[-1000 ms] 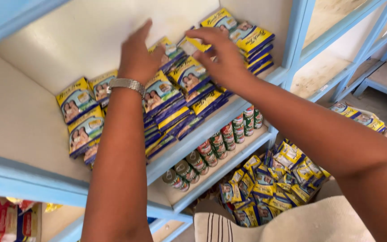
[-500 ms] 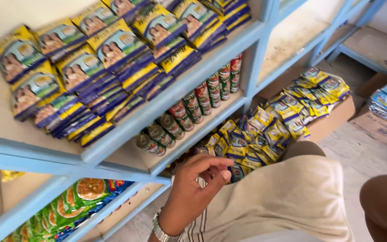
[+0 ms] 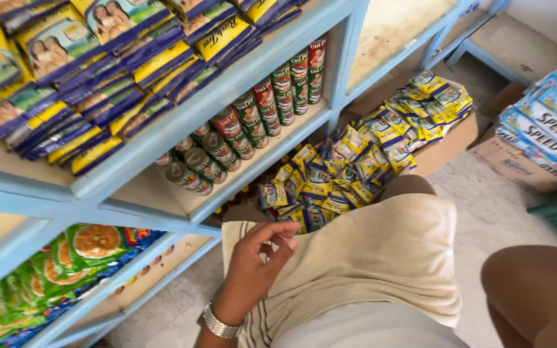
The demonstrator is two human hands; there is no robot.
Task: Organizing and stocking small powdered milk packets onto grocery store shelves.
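Left hand, wearing a metal link watch at the wrist, hovers with fingers loosely curled and thumb near the fingertips, pinching nothing, just above the edge of a coarse beige woven cloth with dark stripes along one border, draped over the person's lap. The right hand is out of view; only a bare knee shows at lower right. Just beyond the cloth, an open cardboard box holds a loose heap of small glossy yellow-and-blue sachets, near the hand but not touched. Left, a pale blue painted wooden shelf: green crinkled snack bags lowest, cylindrical red-and-green labelled tins lying in rows above, flat stacked yellow-and-blue packets on top. Far right, blue-and-white wrapped packs rest on a carton.
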